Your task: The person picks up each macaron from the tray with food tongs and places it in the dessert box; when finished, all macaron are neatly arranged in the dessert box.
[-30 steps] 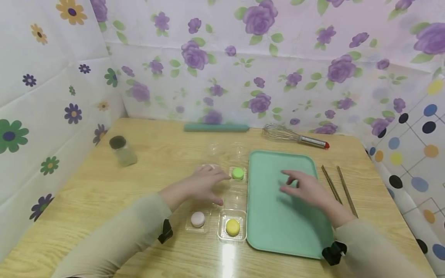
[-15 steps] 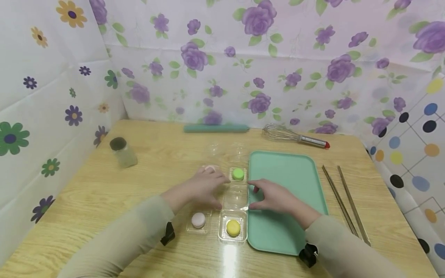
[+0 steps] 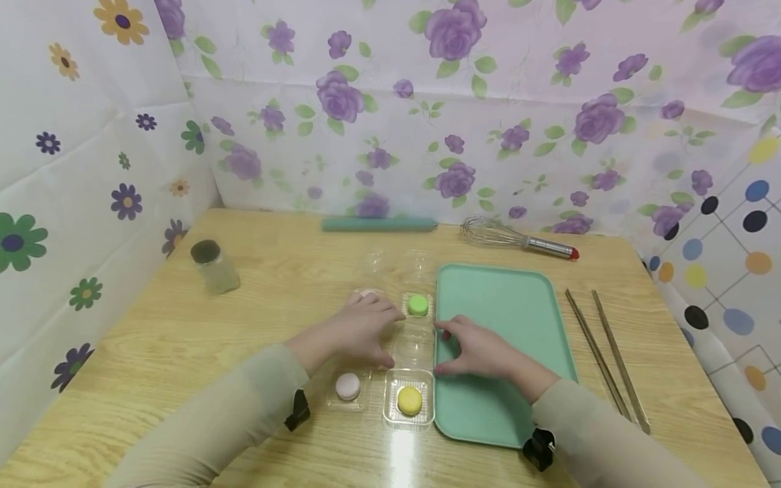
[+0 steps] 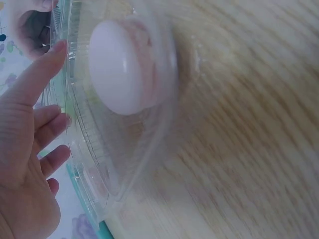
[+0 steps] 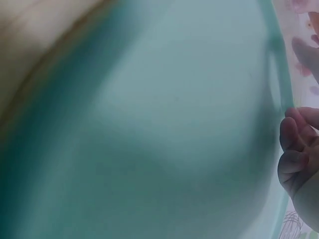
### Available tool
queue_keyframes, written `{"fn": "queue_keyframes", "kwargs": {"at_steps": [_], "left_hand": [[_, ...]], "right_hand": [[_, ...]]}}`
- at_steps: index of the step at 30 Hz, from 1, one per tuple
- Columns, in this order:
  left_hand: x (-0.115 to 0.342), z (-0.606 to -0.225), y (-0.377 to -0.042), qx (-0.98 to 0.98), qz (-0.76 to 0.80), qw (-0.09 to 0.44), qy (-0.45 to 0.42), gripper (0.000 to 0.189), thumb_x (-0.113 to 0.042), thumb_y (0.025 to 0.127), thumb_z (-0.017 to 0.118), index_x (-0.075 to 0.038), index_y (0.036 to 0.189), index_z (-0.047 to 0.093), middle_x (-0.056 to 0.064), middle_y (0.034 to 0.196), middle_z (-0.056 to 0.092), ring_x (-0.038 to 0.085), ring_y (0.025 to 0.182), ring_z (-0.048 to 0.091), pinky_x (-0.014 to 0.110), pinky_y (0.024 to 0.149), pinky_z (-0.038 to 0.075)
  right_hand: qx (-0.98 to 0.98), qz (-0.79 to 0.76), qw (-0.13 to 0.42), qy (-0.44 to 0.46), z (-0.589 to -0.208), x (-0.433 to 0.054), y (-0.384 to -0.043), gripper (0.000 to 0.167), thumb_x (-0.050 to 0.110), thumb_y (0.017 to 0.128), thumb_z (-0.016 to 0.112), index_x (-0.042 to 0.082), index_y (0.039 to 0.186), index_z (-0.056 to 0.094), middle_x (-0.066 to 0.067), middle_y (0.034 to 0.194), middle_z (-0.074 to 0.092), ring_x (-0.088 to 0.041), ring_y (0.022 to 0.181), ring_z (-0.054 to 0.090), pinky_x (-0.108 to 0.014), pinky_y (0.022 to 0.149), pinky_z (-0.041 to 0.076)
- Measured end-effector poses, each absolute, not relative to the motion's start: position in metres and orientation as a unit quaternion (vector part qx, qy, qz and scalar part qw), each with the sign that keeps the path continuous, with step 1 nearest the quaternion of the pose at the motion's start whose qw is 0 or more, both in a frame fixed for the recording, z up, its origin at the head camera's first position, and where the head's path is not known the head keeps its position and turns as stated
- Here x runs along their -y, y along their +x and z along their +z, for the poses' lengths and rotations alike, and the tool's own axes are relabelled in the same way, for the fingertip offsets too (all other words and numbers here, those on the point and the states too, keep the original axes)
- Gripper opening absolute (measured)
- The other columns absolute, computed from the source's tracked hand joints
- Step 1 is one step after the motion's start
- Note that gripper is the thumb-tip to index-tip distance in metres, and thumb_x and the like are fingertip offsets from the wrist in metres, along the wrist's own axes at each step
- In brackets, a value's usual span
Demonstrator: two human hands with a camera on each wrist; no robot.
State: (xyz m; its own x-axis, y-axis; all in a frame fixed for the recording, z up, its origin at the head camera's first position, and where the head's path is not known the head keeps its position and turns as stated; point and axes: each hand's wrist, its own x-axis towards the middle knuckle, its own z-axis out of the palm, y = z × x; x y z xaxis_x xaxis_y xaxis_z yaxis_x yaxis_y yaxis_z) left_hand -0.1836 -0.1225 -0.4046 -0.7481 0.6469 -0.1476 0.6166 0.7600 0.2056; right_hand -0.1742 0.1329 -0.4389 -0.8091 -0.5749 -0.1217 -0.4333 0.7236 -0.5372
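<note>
Boxes (image 3: 415,349) of clear plastic lay in the middle of the wooden table (image 3: 268,237), and in them rested a green macaron (image 3: 417,305), a yellow macaron (image 3: 409,400) and a pale pink macaron (image 3: 348,387). The left hand (image 3: 364,331) was over the boxes, its thumb wide apart from its bent fingers; the green macaron was just beside these fingertips. In the left wrist view they were close to a clear plastic edge, but whether they touched it could not be told. The right hand (image 3: 476,349) was over the tray (image 3: 500,298), near its left rim, also with a wide space between thumb and forefinger; whether it touched the rim or a box was not clear. The yellow macaron was nearer to the person, and the pink one was to its left. Behind the tray lay a whisk (image 3: 537,245), and to the left of it a teal rolling pin (image 3: 379,224). Thin sticks (image 3: 617,352) lay at the right of the tray.
</note>
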Motion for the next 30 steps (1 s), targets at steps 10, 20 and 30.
{"fn": "queue_keyframes", "kwargs": {"at_steps": [10, 20, 30], "left_hand": [[0.131, -0.394, -0.181, -0.932, 0.127, 0.105, 0.323, 0.086, -0.048, 0.065, 0.08, -0.016, 0.137, 0.045, 0.003, 0.141, 0.043, 0.023, 0.129, 0.032, 0.051, 0.109, 0.015], [0.129, -0.395, -0.171, -0.923, 0.213, 0.059, 0.315, 0.097, -0.044, 0.06, 0.084, -0.014, 0.14, 0.039, 0.003, 0.133, 0.042, 0.024, 0.123, 0.034, 0.047, 0.106, 0.019], [0.123, -0.394, -0.164, -0.92, 0.203, -0.03, 0.334, 0.092, -0.045, 0.059, 0.084, -0.011, 0.134, 0.043, 0.007, 0.126, 0.043, 0.025, 0.118, 0.037, 0.048, 0.102, 0.026]], "right_hand": [[-0.895, -0.311, 0.124, -0.293, -0.428, -0.13, -0.173, 0.08, 0.039, 0.074, 0.077, 0.006, 0.138, 0.042, 0.002, 0.108, 0.052, -0.011, 0.073, 0.05, -0.027, 0.063, 0.046], [-0.828, -0.434, 0.186, -0.303, -0.412, -0.134, -0.17, 0.082, 0.016, 0.081, 0.073, 0.008, 0.146, 0.023, 0.001, 0.102, 0.061, -0.013, 0.079, 0.06, -0.028, 0.068, 0.051], [-0.768, -0.534, 0.232, -0.267, -0.411, -0.137, -0.167, 0.083, 0.01, 0.087, 0.066, 0.019, 0.15, 0.013, -0.012, 0.097, 0.063, -0.023, 0.083, 0.059, -0.029, 0.071, 0.05]]}}
